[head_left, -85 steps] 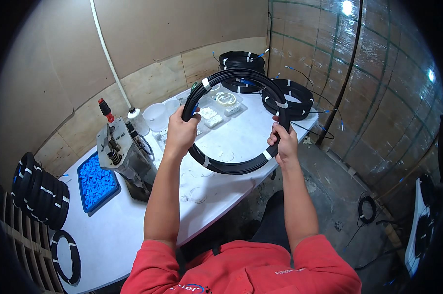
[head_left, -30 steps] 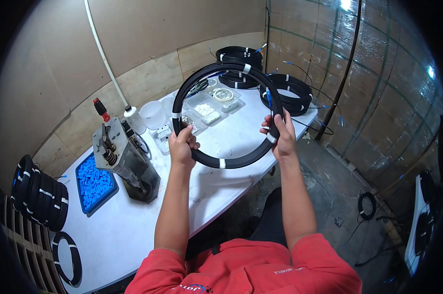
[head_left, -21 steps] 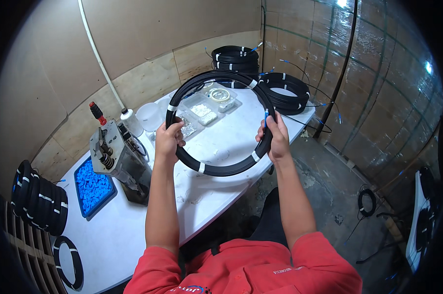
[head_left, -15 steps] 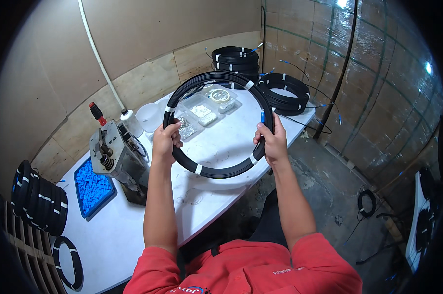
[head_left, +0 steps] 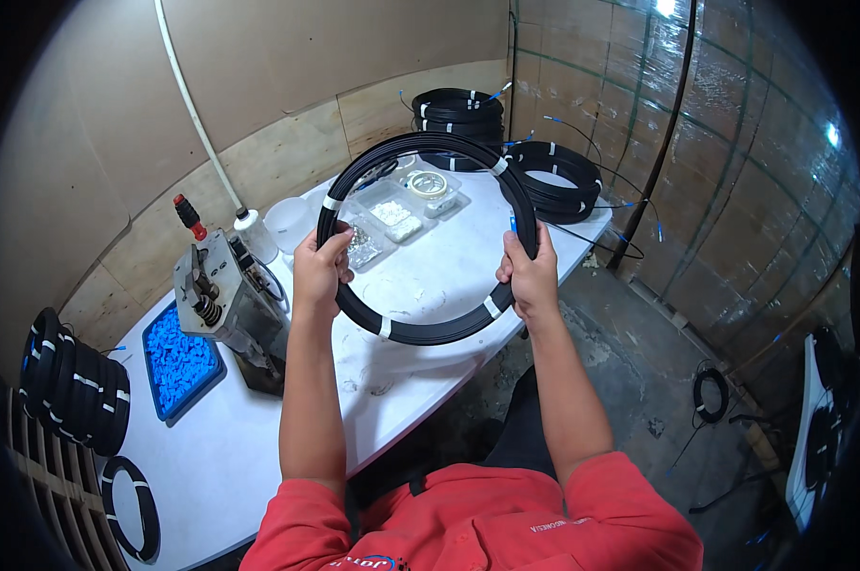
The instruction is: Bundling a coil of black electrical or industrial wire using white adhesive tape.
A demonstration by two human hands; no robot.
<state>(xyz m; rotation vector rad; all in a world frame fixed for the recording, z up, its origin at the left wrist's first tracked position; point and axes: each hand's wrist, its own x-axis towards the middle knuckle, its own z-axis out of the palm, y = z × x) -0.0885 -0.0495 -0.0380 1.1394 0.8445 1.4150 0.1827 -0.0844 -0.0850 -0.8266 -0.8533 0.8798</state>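
Clearly, the black coil point(head_left: 434, 333) spans between left hand point(head_left: 318, 271) and right hand point(head_left: 533, 276).

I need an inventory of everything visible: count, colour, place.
Flat table: one, white, centre
White-banded cable coil: one, black, held
Other coils: several, black, table, floor
Rectangular tray: one, blue, table's left
Small oblong pieces: many, blue, in tray
Metal machine: one, grey, beside tray
Plastic bottle: one, white, beyond machine
Plastic boxes: several, clear, behind held coil
Short-sleeved shirt: one, red, lower edge
Left hand: one, bare, coil's left
Right hand: one, bare, coil's right
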